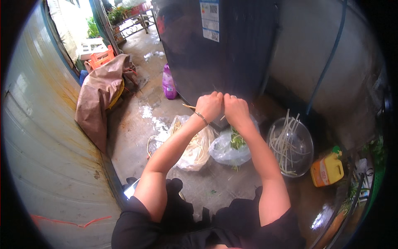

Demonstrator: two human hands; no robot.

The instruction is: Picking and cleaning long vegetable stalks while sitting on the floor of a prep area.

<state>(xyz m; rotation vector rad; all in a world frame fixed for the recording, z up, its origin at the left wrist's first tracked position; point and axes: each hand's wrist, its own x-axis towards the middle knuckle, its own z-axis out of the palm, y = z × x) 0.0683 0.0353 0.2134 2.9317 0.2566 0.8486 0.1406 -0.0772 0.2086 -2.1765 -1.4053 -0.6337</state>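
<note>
My left hand and my right hand meet fingertip to fingertip in front of a dark panel. A thin stalk sticks out to the left of my left hand, and a short pale end shows beside my right hand. Both hands are pinched; my fingers hide most of what lies between them. Below my left forearm sits a clear plastic bag of pale strips. Another plastic bag, under my right hand, holds green leaves. Pale thin stalks lean in a transparent bowl at the right.
A yellow oil jug with a green cap stands right of the bowl. Behind my hands rises the dark panel, with a purple bag beside it. A brown cover and a metal wall border the left. A hose hangs at right.
</note>
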